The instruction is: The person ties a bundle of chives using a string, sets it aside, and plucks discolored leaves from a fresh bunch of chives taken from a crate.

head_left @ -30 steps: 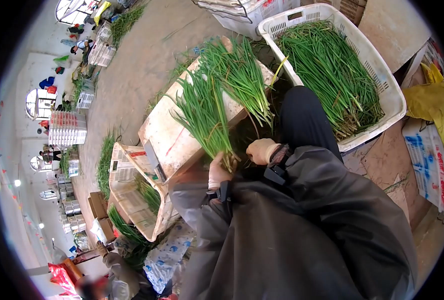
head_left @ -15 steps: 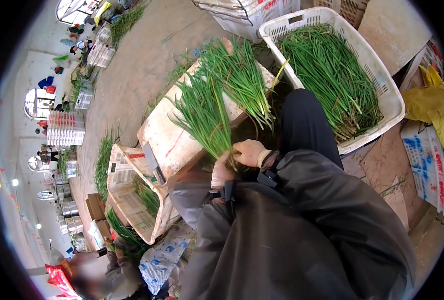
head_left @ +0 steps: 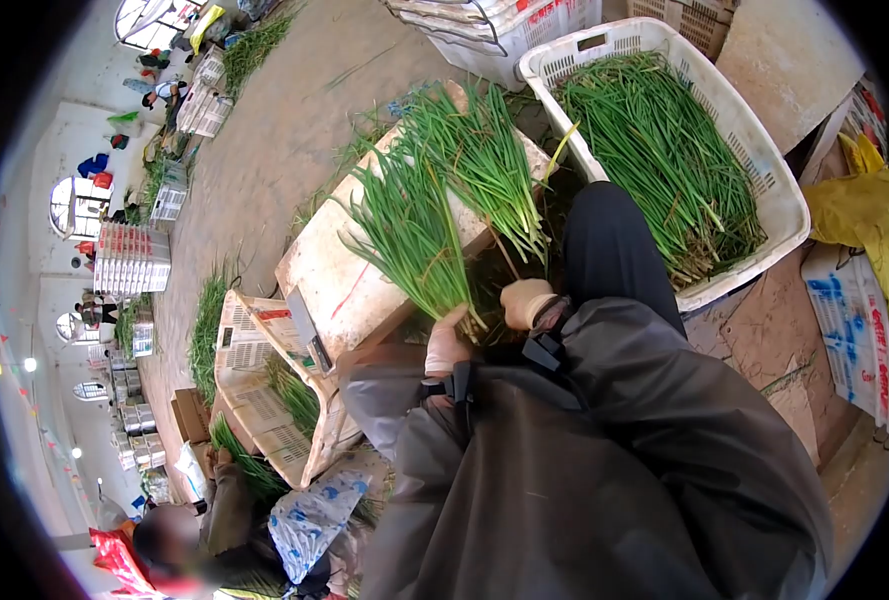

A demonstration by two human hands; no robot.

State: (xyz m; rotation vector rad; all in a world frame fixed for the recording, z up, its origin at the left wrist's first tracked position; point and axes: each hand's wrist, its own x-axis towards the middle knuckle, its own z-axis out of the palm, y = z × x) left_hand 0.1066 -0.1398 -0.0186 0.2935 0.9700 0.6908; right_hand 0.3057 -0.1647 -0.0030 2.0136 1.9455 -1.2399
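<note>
A bunch of chives (head_left: 414,235), long green leaves with pale lower ends, lies with its leaves across a worn whitish board (head_left: 344,270). My left hand (head_left: 447,345), in a light glove, is closed round its lower end at the board's near edge. My right hand (head_left: 526,303), also gloved, is closed in a fist just to the right, apart from the bunch. A thin brown strand runs down to it; whether the fingers hold it I cannot tell. A second bunch of chives (head_left: 489,170) lies on the board beyond.
A white crate (head_left: 786,215) full of chives stands at my right, beside my knee. Left of the board, a tilted crate (head_left: 249,345) holds more greens. A person (head_left: 229,510) sits at lower left. Stacked crates (head_left: 129,258) line the far side. A yellow cloth (head_left: 859,215) drapes over crates at right.
My right hand has moved off the bunch's lower end, to the right. My left hand keeps hold of the bunch. The person at lower left has shifted, an arm now stretched toward the greens.
</note>
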